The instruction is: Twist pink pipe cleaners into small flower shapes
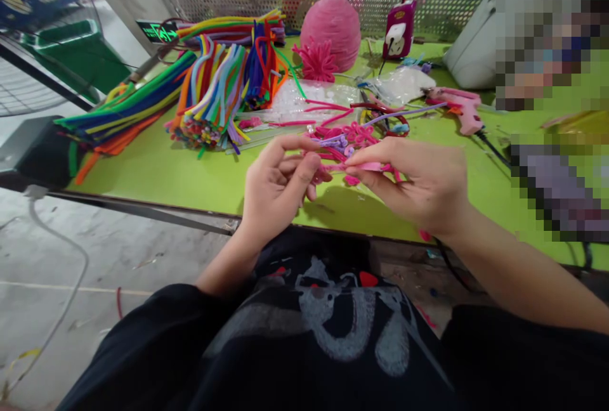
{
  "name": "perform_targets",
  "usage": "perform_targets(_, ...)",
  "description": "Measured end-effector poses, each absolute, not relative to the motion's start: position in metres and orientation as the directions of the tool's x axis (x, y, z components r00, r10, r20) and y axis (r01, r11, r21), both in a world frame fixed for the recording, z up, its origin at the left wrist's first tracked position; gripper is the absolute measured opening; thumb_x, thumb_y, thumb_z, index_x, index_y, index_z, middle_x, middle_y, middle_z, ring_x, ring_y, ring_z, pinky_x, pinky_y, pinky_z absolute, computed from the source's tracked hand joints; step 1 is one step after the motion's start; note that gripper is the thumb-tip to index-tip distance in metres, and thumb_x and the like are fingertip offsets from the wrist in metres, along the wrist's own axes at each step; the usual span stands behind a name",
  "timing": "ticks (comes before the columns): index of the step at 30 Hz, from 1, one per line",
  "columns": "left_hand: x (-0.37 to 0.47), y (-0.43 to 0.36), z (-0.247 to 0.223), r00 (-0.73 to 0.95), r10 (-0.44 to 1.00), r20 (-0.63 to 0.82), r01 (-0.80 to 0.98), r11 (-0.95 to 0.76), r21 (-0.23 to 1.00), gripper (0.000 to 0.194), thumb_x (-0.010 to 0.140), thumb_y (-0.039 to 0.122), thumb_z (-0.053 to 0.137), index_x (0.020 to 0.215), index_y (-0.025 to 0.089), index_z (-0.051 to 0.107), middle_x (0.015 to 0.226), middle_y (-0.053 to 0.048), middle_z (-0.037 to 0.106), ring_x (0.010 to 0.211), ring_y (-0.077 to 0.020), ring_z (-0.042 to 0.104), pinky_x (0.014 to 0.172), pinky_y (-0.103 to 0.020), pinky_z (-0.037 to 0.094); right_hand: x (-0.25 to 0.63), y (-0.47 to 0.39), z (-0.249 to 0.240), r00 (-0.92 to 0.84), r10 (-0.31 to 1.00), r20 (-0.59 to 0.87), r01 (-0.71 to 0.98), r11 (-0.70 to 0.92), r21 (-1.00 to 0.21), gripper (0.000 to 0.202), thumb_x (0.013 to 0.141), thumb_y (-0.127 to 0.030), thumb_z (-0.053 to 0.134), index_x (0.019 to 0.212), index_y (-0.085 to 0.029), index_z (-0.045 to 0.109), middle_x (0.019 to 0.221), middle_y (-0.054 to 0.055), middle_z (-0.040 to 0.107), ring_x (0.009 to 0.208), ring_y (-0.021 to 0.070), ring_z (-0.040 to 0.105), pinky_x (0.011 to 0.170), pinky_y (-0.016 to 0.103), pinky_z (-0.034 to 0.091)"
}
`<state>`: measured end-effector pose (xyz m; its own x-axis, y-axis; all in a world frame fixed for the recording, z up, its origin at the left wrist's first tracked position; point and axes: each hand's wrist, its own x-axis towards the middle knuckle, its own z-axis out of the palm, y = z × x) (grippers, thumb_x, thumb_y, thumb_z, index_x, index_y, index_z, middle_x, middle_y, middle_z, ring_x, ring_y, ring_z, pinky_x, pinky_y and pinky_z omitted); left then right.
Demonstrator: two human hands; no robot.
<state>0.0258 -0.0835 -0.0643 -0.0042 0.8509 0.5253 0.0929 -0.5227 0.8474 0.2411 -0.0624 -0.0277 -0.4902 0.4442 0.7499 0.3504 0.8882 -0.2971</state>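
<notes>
A thin pink strip (339, 167) runs between my two hands above the table's front part. My left hand (285, 186) pinches its left end between thumb and fingers, the other fingers curled. At its right, my right hand (412, 179) grips a flat pink piece (371, 167) between thumb and forefinger. Just behind the hands lie pink pipe-cleaner flowers (358, 134) and small purple ones (339, 143). Fine detail at the fingertips is too small to tell.
Bundles of coloured pipe cleaners (209, 100) lie at the left of the green table (209, 179). Behind stand a pink ball (332, 30) and a purple box (399, 30). Right of centre are a pink glue gun (469, 110) with a cord and a white bucket (476, 37).
</notes>
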Motion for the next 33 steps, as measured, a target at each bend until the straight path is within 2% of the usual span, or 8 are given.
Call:
perform_targets(4,0.021,-0.081,-0.062,-0.015,0.905,0.425,-0.035,-0.425,0.904,0.029,0.096,0.047,0.083,0.109,0.027,0.067,0.06,0.006,0.065,0.049,-0.0094,0.065,0.037,-0.015,0.041,0.241,-0.06,-0.032,-0.486,0.439,0.756,0.366,0.887,-0.28,0.011,0.106,-0.017,0.067,0.105,-0.023,0.076,0.098,0.002,0.083,0.088,0.0162,0.079,0.079,0.028,0.061)
perform_targets(10,0.006,-0.077,-0.055,0.275,0.952,0.132,-0.227,-0.069,0.971,0.007,0.094,0.029,0.074,0.094,0.022,0.076,0.067,0.0,0.073,0.042,-0.0105,0.061,0.03,-0.017,0.039,0.238,-0.061,-0.033,-0.445,0.465,0.765,0.348,0.877,-0.33,0.008,0.105,-0.024,0.069,0.101,-0.023,0.076,0.088,0.0,0.08,0.074,0.0121,0.072,0.072,0.026,0.058)
perform_targets(15,0.011,-0.083,-0.063,0.16,0.875,0.456,-0.008,-0.461,0.888,0.027,0.086,0.018,0.082,0.112,0.023,0.082,0.104,-0.004,0.085,0.083,-0.0179,0.082,0.066,-0.025,0.068,0.237,-0.061,-0.032,-0.326,0.743,0.584,0.238,0.663,-0.71,0.009,0.102,-0.028,0.075,0.097,-0.02,0.075,0.08,-0.001,0.075,0.061,0.0105,0.066,0.055,0.024,0.052)
perform_targets(19,0.014,-0.085,-0.069,0.109,0.716,0.689,0.21,-0.694,0.688,0.014,0.093,0.026,0.083,0.107,0.024,0.086,0.092,-0.002,0.085,0.076,-0.0122,0.077,0.069,-0.022,0.062,0.236,-0.062,-0.03,-0.364,0.77,0.524,0.132,0.6,-0.789,0.01,0.1,-0.027,0.078,0.094,-0.02,0.075,0.078,-0.001,0.074,0.061,0.0101,0.065,0.055,0.023,0.052)
perform_targets(22,0.014,-0.086,-0.066,0.08,0.704,0.705,0.304,-0.691,0.656,0.018,0.099,0.034,0.078,0.088,0.022,0.084,0.074,-0.001,0.078,0.064,-0.0098,0.068,0.058,-0.021,0.052,0.236,-0.065,-0.027,-0.37,0.742,0.558,0.16,0.643,-0.749,0.01,0.1,-0.027,0.077,0.095,-0.019,0.075,0.078,-0.001,0.074,0.065,0.0106,0.066,0.056,0.024,0.051)
perform_targets(25,0.014,-0.086,-0.062,0.047,0.829,0.557,0.199,-0.554,0.808,0.037,0.103,0.04,0.073,0.074,0.019,0.076,0.066,-0.001,0.071,0.056,-0.0081,0.06,0.052,-0.021,0.046,0.237,-0.065,-0.028,-0.4,0.624,0.671,0.281,0.78,-0.559,0.008,0.102,-0.025,0.075,0.096,-0.02,0.076,0.083,0.0,0.077,0.07,0.0111,0.07,0.064,0.024,0.055)
perform_targets(29,0.012,-0.085,-0.061,0.081,0.946,0.314,-0.045,-0.312,0.949,0.02,0.099,0.043,0.079,0.098,0.023,0.077,0.059,0.004,0.066,0.04,-0.0056,0.047,0.038,-0.018,0.035,0.237,-0.062,-0.034,-0.489,0.333,0.806,0.326,0.927,-0.185,0.009,0.106,-0.02,0.068,0.105,-0.022,0.076,0.096,0.001,0.082,0.085,0.0136,0.076,0.08,0.025,0.061)
perform_targets(33,0.009,-0.087,-0.061,0.088,0.944,0.319,-0.138,-0.306,0.942,0.023,0.097,0.043,0.082,0.109,0.027,0.071,0.071,0.004,0.075,0.042,-0.0062,0.057,0.04,-0.016,0.045,0.238,-0.06,-0.035,-0.476,0.422,0.771,0.364,0.893,-0.264,0.012,0.107,-0.019,0.067,0.107,-0.024,0.077,0.099,0.001,0.082,0.087,0.0141,0.077,0.081,0.025,0.061)
